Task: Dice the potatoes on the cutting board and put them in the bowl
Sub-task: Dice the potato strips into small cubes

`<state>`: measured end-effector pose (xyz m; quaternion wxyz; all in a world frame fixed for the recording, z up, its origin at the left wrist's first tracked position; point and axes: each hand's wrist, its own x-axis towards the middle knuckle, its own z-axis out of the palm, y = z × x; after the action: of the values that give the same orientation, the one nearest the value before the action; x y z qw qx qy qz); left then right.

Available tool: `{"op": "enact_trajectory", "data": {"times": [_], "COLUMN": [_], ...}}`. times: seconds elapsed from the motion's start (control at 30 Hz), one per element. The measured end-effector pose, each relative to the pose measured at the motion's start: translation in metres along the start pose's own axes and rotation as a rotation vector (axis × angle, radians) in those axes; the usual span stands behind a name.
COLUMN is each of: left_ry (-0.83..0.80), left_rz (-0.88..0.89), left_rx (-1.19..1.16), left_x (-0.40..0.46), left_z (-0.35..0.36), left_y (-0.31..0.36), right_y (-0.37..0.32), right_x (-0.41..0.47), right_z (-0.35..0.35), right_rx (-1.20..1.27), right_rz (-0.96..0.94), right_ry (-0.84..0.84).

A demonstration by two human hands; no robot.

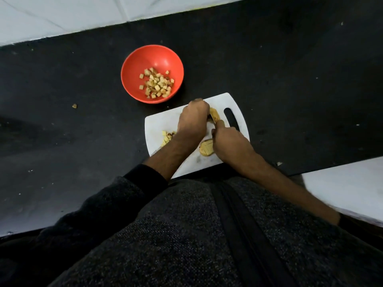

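A white cutting board [159,123] lies on the black counter. My left hand [193,121] curls over a potato piece [215,114] at the board's far side and holds it down. My right hand [230,141] grips a knife by its wooden handle [220,123]; the blade is hidden between my hands. A scored potato slice [206,150] lies flat beside my right hand. A small pile of potato dice [167,138] sits at the board's left, partly under my left forearm. The red bowl [132,69] behind the board holds several dice.
A stray potato bit [74,106] lies on the black counter [62,131] to the left. A white tiled wall [62,13] runs along the back. A white surface [348,187] juts in at the right.
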<state>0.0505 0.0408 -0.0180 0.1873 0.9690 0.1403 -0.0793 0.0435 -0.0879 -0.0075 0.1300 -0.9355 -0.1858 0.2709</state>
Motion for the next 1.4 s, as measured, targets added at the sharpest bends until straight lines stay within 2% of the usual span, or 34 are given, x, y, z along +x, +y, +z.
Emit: {"op": "enact_trajectory", "data": {"times": [0.27, 0.43, 0.73, 0.8, 0.97, 1.03, 1.17, 1.4], "left_ry": [0.001, -0.001, 0.001, -0.013, -0.161, -0.168, -0.188, -0.107], "left_rz": [0.012, -0.029, -0.007, 0.045, 0.416, 0.446, 0.408, 0.678], "left_rx": [-0.009, -0.061, -0.114, -0.089, 0.086, 0.105, 0.002, 0.154], "left_x": [0.004, 0.004, 0.010, 0.010, 0.015, 0.021, 0.022, 0.022], "left_z": [0.007, 0.009, 0.004, 0.000, -0.007, -0.007, -0.007, -0.007], "left_y": [-0.002, -0.004, -0.010, -0.010, -0.013, -0.021, -0.032, -0.029], "right_y": [0.004, 0.000, 0.025, 0.027, 0.028, 0.028, 0.040, 0.042], "right_x": [0.016, 0.016, -0.036, -0.039, -0.031, -0.026, -0.023, -0.010], "right_z": [-0.004, -0.001, -0.006, -0.016, -0.037, -0.036, -0.040, -0.038], "right_rx": [0.035, 0.013, -0.090, -0.127, -0.023, -0.012, -0.005, -0.004], "right_rz": [-0.010, -0.011, -0.018, -0.019, 0.011, 0.017, 0.068, 0.074], "right_ry": [-0.116, -0.100, -0.150, -0.118, 0.049, 0.032, 0.041, 0.069]}}
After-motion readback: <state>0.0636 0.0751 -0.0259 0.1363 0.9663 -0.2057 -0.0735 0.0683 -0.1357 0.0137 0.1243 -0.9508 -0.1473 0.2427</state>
